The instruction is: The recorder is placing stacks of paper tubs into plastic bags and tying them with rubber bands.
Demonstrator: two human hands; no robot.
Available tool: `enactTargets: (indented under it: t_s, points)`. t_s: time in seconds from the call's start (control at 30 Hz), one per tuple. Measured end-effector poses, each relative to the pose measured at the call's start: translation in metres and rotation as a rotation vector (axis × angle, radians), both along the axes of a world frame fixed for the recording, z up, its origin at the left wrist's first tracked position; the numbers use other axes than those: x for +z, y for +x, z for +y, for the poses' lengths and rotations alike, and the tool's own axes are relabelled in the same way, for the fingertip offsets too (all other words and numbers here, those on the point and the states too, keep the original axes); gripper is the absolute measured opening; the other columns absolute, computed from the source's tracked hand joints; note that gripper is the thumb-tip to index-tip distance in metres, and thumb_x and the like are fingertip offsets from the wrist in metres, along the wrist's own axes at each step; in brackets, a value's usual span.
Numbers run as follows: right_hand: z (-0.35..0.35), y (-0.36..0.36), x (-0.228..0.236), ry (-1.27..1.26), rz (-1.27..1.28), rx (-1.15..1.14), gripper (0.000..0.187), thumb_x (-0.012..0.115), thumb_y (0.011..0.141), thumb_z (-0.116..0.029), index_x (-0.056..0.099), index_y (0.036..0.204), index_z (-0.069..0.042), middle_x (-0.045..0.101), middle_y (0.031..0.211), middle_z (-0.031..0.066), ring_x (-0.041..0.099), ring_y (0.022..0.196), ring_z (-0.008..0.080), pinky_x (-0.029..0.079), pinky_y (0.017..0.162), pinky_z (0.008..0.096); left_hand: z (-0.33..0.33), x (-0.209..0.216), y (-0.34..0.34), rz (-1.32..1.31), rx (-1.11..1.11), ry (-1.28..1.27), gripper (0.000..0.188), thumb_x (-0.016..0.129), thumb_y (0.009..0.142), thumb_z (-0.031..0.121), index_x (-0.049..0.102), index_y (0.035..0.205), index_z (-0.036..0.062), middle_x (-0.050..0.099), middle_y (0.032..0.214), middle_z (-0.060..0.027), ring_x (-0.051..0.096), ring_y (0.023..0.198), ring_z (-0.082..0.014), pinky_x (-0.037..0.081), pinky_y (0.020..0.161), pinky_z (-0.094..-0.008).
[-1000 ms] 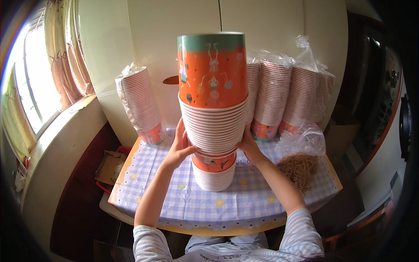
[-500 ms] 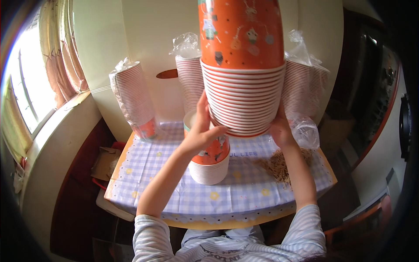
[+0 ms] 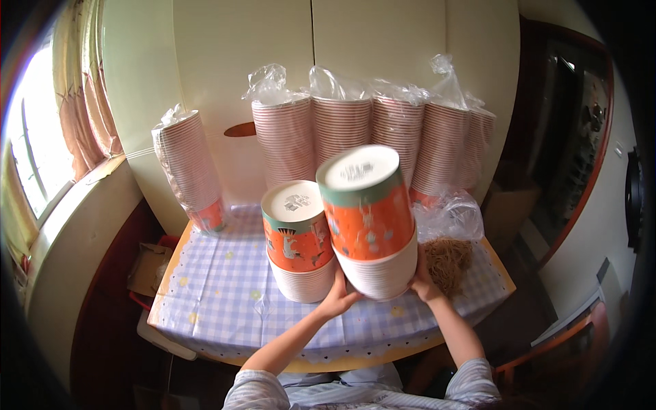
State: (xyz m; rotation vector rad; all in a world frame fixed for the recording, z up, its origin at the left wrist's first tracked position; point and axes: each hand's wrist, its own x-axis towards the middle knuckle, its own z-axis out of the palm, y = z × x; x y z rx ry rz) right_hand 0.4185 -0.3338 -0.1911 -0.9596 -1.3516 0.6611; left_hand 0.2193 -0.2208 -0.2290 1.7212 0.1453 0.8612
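we look down on two bare hands holding a stack of upturned paper tubs. the left hand (image 3: 336, 299) is clamped on the lower left side of the held stack (image 3: 369, 222), just by its white rims, and the right hand (image 3: 424, 281) is clamped on the lower right side, so the stack sits between the two. it tilts, its top leaning toward the left hand's side; we see a white base uppermost, then a green band, orange walls with blurred small pictures, and nested rims below. we cannot tell whether its lower edge touches the tablecloth (image 3: 229, 290), which is blue and white check

just beyond the left hand, to its left, we find a second upturned stack (image 3: 298, 239) in the same colours, standing on the cloth; whether the two stacks touch, we cannot tell. beside the right hand, to its right, lies a heap of thin tan strands (image 3: 447, 263), with a crumpled clear plastic bag (image 3: 452, 215) behind it

farther beyond both hands, we see a row of bagged tub stacks (image 3: 340, 126) near a pale cabinet (image 3: 383, 41). well to the left of the left hand stands one more bagged stack (image 3: 186, 171), apart from that row
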Motion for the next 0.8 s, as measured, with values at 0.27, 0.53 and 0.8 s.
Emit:
enactTargets:
  t_s: [0.27,0.53,0.8]
  points:
    - [0.025,0.003,-0.113,-0.255,0.149,0.085,0.107,0.051,0.056,0.007,-0.018,0.135,-0.018,0.007,0.140,0.0089,0.015,0.126,0.0177,0.023,0.096,0.0291,0.031,-0.033,-0.023,0.222,0.173,0.264,0.096,0.057,0.061,0.003,-0.008,0.132,-0.0042,0.005,0.138,-0.0223,0.001,0.131,-0.0290,0.005,0.105,-0.0318]
    - [0.076,-0.020,-0.104,-0.101,-0.304,0.004,0.110,0.062,0.057,-0.003,-0.019,0.132,-0.006,0.000,0.139,0.0149,0.005,0.129,0.0248,0.013,0.103,0.0351,0.070,-0.057,-0.047,0.176,0.260,0.178,0.088,0.054,0.060,0.002,0.004,0.133,-0.0040,0.021,0.133,-0.0215,0.018,0.127,-0.0283,0.014,0.103,-0.0307]
    - [0.098,-0.052,-0.089,-0.132,-0.345,-0.071,0.127,0.080,0.052,-0.025,-0.017,0.132,-0.006,-0.001,0.138,0.0162,0.003,0.130,0.0264,0.012,0.104,0.0398,0.066,-0.036,-0.092,0.458,0.547,0.236,0.076,0.060,0.063,0.006,0.022,0.129,-0.0016,0.035,0.123,-0.0230,0.029,0.120,-0.0363,0.025,0.100,-0.0382]
